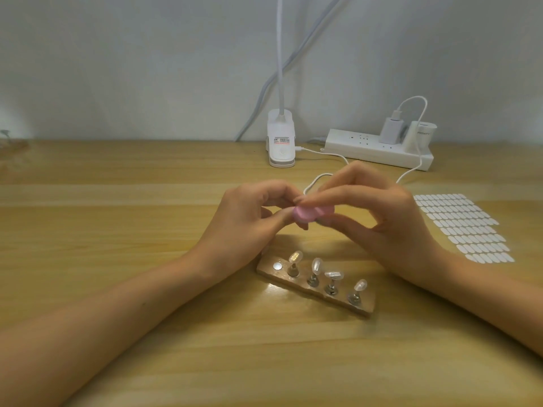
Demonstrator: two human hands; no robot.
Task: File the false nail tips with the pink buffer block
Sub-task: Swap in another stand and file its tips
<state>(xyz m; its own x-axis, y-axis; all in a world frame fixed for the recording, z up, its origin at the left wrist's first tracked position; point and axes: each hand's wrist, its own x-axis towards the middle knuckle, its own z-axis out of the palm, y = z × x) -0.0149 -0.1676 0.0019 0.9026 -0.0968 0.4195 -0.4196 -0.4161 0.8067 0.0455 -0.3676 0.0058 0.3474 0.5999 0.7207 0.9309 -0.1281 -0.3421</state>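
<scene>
The pink buffer block (311, 214) is being held in the air just behind the wooden stand (363, 307), above the bench (132, 230). It is being pinched by the right hand (382, 227), forefinger on top and thumb beneath, with the other fingers being kept curled. The block's left end is being touched by the thumb and forefinger of the left hand (249, 221), whose fingers are being held curled; whether anything is being pinched between those tips cannot be told, the spot being blurred. Four false nail tips (316, 265) are being carried on metal posts along the stand, and a bare metal disc (277, 266) is being shown at the stand's left end. A sheet of white oval stickers (464, 227) is being kept to the right of the stand. A clip lamp base (280, 142) and a power strip (379, 151) are being kept well behind the stand, against the wall.
</scene>
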